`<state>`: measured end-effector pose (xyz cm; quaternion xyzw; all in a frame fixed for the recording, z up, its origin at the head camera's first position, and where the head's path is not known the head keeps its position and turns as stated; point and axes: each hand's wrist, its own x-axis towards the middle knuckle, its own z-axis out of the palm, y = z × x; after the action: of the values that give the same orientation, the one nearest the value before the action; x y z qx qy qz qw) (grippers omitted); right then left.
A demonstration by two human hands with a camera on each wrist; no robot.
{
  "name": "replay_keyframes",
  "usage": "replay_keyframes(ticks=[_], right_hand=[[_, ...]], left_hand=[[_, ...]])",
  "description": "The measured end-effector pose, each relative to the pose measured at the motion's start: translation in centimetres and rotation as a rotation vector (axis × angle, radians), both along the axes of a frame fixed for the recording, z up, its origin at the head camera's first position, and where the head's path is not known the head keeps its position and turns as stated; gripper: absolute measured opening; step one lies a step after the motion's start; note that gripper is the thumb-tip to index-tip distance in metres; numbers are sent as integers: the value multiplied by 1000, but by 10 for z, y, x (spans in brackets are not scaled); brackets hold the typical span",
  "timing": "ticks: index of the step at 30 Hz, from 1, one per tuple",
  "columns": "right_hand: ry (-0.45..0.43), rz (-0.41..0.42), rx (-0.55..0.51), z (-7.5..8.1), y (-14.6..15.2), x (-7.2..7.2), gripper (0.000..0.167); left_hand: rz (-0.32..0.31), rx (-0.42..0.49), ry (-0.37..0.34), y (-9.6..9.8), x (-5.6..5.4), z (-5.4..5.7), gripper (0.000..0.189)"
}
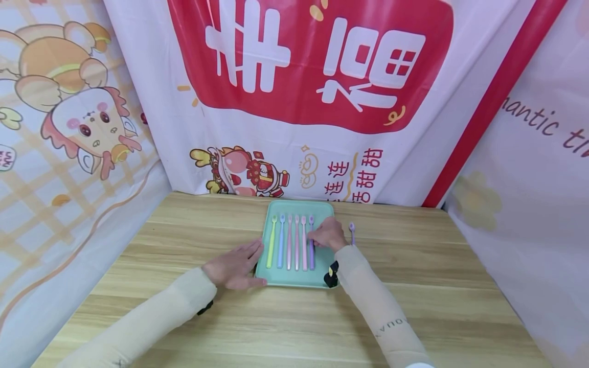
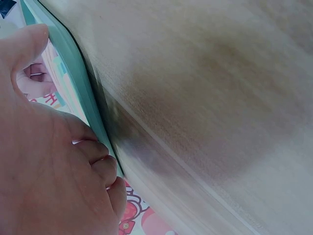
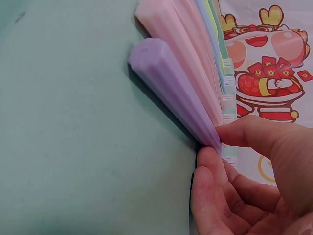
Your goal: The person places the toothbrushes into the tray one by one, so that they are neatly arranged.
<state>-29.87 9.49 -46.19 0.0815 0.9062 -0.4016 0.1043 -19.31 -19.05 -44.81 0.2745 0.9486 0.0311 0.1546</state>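
A purple toothbrush (image 1: pixel 312 259) lies in the mint-green tray (image 1: pixel 294 282), and my right hand (image 1: pixel 329 234) pinches it between thumb and fingertips. Its handle end (image 3: pixel 168 88) points toward the wrist camera in the right wrist view. To its left, side by side, are three pink toothbrushes (image 1: pixel 296 250), a blue toothbrush (image 1: pixel 281 243) and a yellow-green toothbrush (image 1: pixel 271 243). My left hand (image 1: pixel 235 266) rests against the tray's left edge, fingers along the rim and thumb by the near corner. In the left wrist view, this hand (image 2: pixel 54 156) holds no toothbrush.
Another purple toothbrush (image 1: pixel 352 230) lies on the wooden table (image 1: pixel 414 286) right of the tray, partly hidden by my right sleeve. A printed cloth (image 1: pixel 313 112) hangs behind the table, with more printed sheets (image 1: pixel 92 128) at both sides.
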Motion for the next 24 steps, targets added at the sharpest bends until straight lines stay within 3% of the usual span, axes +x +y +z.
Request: replay_keyframes(ticks=[11, 20, 24], right_hand=[[-18, 10, 24, 5, 4, -1, 17], [27, 35, 43, 33, 23, 10, 23], [36, 33, -11, 42, 33, 14, 25]], left_hand=[[2, 22, -11, 1, -1, 1, 99], [-13, 32, -10, 3, -1, 4, 100], [-8, 28, -16, 3, 0, 5, 99]])
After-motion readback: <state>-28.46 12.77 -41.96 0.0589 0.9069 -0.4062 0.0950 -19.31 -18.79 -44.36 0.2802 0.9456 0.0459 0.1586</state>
